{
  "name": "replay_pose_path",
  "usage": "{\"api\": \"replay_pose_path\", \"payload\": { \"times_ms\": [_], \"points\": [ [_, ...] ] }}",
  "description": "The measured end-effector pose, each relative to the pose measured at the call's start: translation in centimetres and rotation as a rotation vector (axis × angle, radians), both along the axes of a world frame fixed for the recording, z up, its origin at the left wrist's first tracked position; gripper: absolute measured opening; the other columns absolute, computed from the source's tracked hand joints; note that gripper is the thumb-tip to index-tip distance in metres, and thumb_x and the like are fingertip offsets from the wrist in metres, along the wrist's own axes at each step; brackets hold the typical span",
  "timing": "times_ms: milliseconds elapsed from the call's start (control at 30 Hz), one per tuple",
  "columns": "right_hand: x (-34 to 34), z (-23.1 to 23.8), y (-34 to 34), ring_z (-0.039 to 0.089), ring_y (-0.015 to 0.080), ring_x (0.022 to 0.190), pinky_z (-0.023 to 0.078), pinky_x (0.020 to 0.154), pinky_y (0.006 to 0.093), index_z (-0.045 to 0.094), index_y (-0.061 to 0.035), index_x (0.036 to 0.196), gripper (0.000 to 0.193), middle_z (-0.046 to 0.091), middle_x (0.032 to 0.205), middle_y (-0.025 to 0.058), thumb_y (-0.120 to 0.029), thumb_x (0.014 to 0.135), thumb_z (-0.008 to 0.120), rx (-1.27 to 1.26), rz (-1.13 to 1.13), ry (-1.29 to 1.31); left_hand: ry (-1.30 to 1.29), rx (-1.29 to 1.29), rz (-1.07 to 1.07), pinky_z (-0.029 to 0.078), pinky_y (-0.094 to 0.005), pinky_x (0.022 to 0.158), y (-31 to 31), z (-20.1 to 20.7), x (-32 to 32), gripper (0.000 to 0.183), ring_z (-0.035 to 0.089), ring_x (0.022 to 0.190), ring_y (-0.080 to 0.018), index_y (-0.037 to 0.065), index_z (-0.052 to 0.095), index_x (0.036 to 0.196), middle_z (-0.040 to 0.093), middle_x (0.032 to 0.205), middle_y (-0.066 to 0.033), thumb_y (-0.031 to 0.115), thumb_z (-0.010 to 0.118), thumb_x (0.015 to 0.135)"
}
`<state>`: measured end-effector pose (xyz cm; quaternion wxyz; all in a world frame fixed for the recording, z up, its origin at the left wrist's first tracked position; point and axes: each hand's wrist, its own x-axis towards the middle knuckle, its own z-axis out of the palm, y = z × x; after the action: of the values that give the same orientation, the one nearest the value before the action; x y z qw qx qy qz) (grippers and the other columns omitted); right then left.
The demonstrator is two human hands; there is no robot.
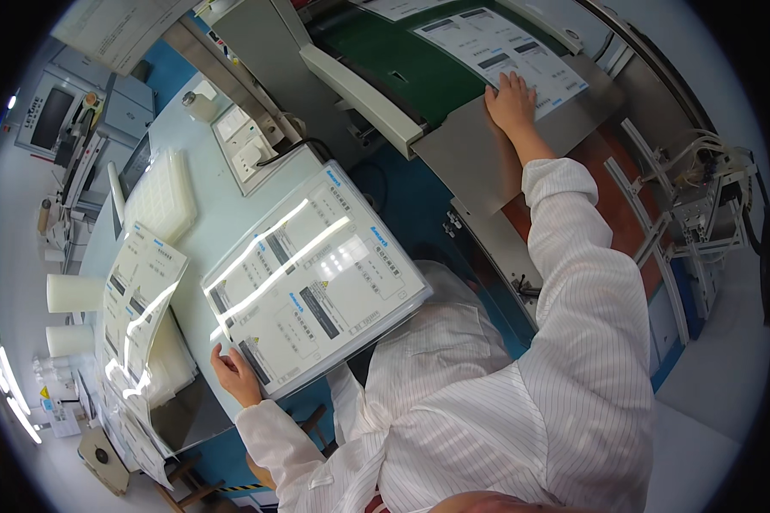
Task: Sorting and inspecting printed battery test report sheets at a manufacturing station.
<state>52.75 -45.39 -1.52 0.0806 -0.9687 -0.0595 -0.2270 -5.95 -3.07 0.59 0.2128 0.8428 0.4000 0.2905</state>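
My right hand (513, 107) lies with fingers spread on the near edge of a clear printed sheet (522, 64). That sheet lies partly on a green conveyor belt (376, 51) and partly on a metal plate (470, 158). My left hand (235, 376) rests at the lower left corner of a stack of glossy printed sheets (316, 274), its fingers loosely apart along the edge. The stack lies on the pale table, its right corner reaching over the edge above my lap.
Curved printed sheets (137, 312) lean over the table's left side, beside white cylinders (70, 293). Behind are a translucent plastic tray stack (164, 197), a small bottle (199, 106) and a socket panel (246, 145). A metal frame with tubing (701, 197) stands at right.
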Motion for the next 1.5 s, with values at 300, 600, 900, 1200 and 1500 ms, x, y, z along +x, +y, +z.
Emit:
{"api": "replay_pose_path", "payload": {
  "times_ms": [300,600,900,1200,1500],
  "points": [
    [-3.6,1.1,-0.9,0.013,0.0313,0.146,0.009,0.116,0.0534,0.022,-0.0088,0.151,0.070,0.018,0.157,0.0148,-0.052,0.096,0.030,-0.028,-0.157,0.374,-0.035,-0.028,0.010,0.038,-0.0251,0.060,-0.3,0.3,-0.1,0.032,0.041,0.065,-0.0109,0.000,0.054,0.121,0.043,0.074,-0.0017,0.015,0.058,0.094],
    [-15.3,1.1,-2.9,0.013,0.0335,0.146,0.009,0.116,0.0508,0.021,-0.0060,0.150,0.080,0.016,0.157,0.0179,-0.060,0.093,0.037,-0.051,0.113,0.385,-0.097,-0.040,0.032,0.038,-0.0248,0.059,0.5,-0.2,-0.6,0.033,0.042,0.063,-0.0102,0.001,0.054,0.123,0.045,0.072,-0.0011,0.017,0.058,0.094],
    [-22.3,5.1,-4.8,0.014,0.0390,0.144,0.017,0.116,0.0448,0.018,0.0004,0.149,0.083,0.014,0.155,0.0258,-0.035,0.089,0.061,-0.159,0.441,0.548,-0.142,-0.024,0.001,0.038,-0.0240,0.058,0.7,-0.6,-1.0,0.032,0.042,0.063,-0.0094,0.002,0.058,0.120,0.046,0.071,0.0003,0.020,0.060,0.094],
    [-25.0,8.5,1.0,0.054,0.0395,0.116,0.044,0.097,0.0430,0.047,0.0028,0.134,0.057,0.053,0.128,0.0278,0.014,0.078,0.044,-0.020,0.401,0.371,-0.144,-0.034,0.001,0.042,-0.0259,0.062,1.2,-0.5,-0.8,0.028,0.045,0.066,-0.0116,0.004,0.061,0.117,0.051,0.074,-0.0029,0.018,0.061,0.092],
    [-36.0,10.0,9.2,0.054,0.0373,0.121,0.041,0.104,0.0496,0.060,0.0002,0.123,0.045,0.056,0.128,0.0213,0.009,0.081,0.047,-0.056,1.429,0.038,-0.456,-0.355,-0.184,0.043,-0.0271,0.078,2.1,0.4,-2.7,0.032,0.053,0.086,-0.0148,0.007,0.070,0.106,0.059,0.093,-0.0054,0.031,0.052,0.097]
  ]
}}
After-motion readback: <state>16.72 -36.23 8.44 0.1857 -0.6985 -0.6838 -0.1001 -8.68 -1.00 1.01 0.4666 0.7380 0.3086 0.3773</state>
